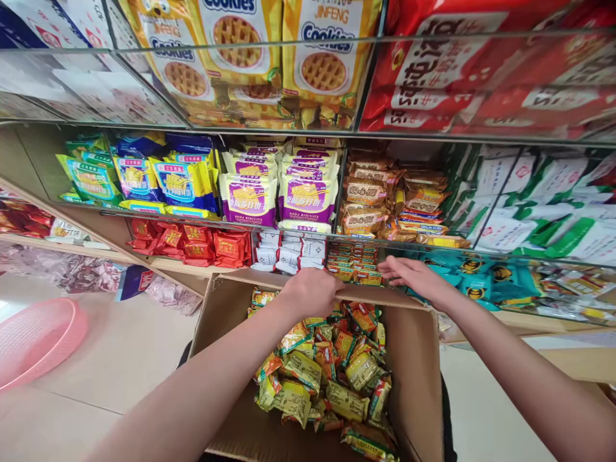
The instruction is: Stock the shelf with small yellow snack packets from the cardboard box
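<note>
Packets lie loose in the box, likely light, slick and crumbly, best lifted by their flat sides. The left hand curls its grip, around what, if anything, I cannot tell; the right hand hangs open.

We list 1 left hand and 1 right hand, near centre; 1 cardboard box, lower centre; 1 pink basket, lower left; 3 yellow bags titled Cookies, upper centre; 2 frontmost purple biscuit packs, above centre; small packs, boxed, too overlapped for us to count.
</note>
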Tool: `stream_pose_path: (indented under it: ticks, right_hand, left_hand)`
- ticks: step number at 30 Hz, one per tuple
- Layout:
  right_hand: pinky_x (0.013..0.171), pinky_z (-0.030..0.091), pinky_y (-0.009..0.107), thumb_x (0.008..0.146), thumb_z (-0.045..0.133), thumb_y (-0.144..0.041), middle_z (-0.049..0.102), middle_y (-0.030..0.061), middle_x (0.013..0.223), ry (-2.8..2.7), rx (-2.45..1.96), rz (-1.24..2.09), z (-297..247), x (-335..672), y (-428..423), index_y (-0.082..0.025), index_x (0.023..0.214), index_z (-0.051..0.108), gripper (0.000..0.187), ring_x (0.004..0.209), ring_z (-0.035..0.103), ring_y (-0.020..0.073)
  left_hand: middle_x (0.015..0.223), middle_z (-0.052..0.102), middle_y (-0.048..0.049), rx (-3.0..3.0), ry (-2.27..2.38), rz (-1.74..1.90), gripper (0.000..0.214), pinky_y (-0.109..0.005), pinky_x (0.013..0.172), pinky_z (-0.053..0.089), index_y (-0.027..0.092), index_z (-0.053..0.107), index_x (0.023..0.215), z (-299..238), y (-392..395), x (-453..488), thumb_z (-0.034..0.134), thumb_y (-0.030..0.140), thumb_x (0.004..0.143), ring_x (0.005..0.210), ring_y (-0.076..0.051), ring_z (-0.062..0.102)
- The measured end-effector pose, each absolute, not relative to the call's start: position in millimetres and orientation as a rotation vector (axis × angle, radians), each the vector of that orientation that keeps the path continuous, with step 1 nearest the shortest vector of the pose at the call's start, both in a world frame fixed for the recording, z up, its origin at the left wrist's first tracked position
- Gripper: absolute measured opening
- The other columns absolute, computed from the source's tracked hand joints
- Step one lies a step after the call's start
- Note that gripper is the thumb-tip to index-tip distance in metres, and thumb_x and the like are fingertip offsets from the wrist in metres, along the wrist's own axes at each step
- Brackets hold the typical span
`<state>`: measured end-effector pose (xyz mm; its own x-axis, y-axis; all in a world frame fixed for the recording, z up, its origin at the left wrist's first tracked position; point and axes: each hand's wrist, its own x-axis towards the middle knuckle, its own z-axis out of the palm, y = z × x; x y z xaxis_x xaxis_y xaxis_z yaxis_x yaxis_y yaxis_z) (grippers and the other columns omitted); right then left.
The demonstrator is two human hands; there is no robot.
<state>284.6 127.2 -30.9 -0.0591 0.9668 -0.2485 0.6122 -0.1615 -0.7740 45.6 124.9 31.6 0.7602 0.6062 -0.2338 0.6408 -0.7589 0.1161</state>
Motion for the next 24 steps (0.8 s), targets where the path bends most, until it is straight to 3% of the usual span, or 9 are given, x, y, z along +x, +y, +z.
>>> stream_pose_path:
  ticks: [2, 5, 7, 11, 17, 21, 24]
  right_hand:
    - [0.072, 0.048, 0.031, 0.085, 0.034, -0.048, 0.064, 0.0086, 0.093, -1.5, -1.758, 0.995, -14.7, 285.3, 84.1, -0.016, 0.094, 0.061, 0.043, 0.085, 0.06, 0.0191]
    - [0.083, 0.043, 0.036, 0.08, 0.05, -0.036, 0.064, 0.0063, 0.091, -1.569, -1.652, 0.284, 2.5, 271.4, 10.7, -0.02, 0.085, 0.062, 0.021, 0.088, 0.058, 0.0201]
    - [0.084, 0.041, 0.037, 0.076, 0.056, -0.026, 0.063, 0.0051, 0.087, -1.775, -1.482, 0.023, 0.9, 249.9, -28.3, -0.021, 0.083, 0.061, 0.009, 0.087, 0.056, 0.02]
    - [0.078, 0.044, 0.032, 0.082, 0.046, -0.02, 0.06, 0.0073, 0.096, -2.102, -1.663, 0.364, -42.1, 192.8, -48.8, -0.019, 0.095, 0.059, 0.019, 0.091, 0.055, 0.0196]
    - [0.089, 0.036, 0.03, 0.072, 0.053, -0.012, 0.046, 0.0198, 0.12, -1.945, -2.286, 0.658, -107.1, 153.3, -3.6, -0.005, 0.124, 0.04, 0.054, 0.108, 0.047, 0.0257]
    - [0.078, 0.041, 0.028, 0.072, 0.058, -0.024, 0.054, 0.0184, 0.105, -1.869, -2.336, 0.759, -109.8, 162.0, 3.2, -0.007, 0.112, 0.05, 0.044, 0.095, 0.055, 0.0242]
    - [0.073, 0.041, 0.028, 0.076, 0.054, -0.03, 0.057, 0.0127, 0.098, -1.897, -2.304, 0.766, -103.2, 171.4, -6.7, -0.014, 0.101, 0.056, 0.03, 0.09, 0.057, 0.022]
  left_hand:
    - [0.088, 0.067, -0.0044, 2.769, 0.993, -0.268, 0.03, -0.032, 0.067, 0.047, 0.025, 0.061, 0.096, 30.7, 123.7, 44.8, 0.047, 0.025, 0.07, 0.08, -0.022, 0.061]
    - [0.089, 0.067, -0.0056, 2.767, 1.012, -0.262, 0.03, -0.031, 0.068, 0.046, 0.023, 0.062, 0.096, 28.4, 120.6, 43.8, 0.047, 0.027, 0.07, 0.08, -0.022, 0.061]
    - [0.089, 0.067, -0.0064, 2.773, 1.031, -0.247, 0.03, -0.031, 0.068, 0.045, 0.022, 0.062, 0.096, 26.4, 118.6, 43.6, 0.047, 0.028, 0.071, 0.08, -0.022, 0.061]
    - [0.087, 0.066, -0.0064, 2.8, 1.01, -0.216, 0.031, -0.032, 0.068, 0.044, 0.023, 0.062, 0.098, 22.6, 113.8, 43.0, 0.044, 0.031, 0.074, 0.081, -0.023, 0.06]
    - [0.09, 0.065, -0.0065, 2.818, 1.068, -0.216, 0.034, -0.032, 0.07, 0.045, 0.024, 0.059, 0.104, 18.4, 103.5, 38.2, 0.043, 0.033, 0.075, 0.082, -0.022, 0.06]
    - [0.094, 0.065, -0.0056, 2.82, 1.035, -0.1, 0.038, -0.035, 0.074, 0.046, 0.024, 0.056, 0.109, 22.0, 98.3, 32.7, 0.047, 0.035, 0.074, 0.085, -0.023, 0.06]
    - [0.113, 0.058, -0.0053, 2.852, 0.765, 0.298, 0.045, -0.038, 0.091, 0.039, 0.022, 0.047, 0.119, 24.0, 83.1, 21.3, 0.049, 0.026, 0.074, 0.105, -0.021, 0.051]
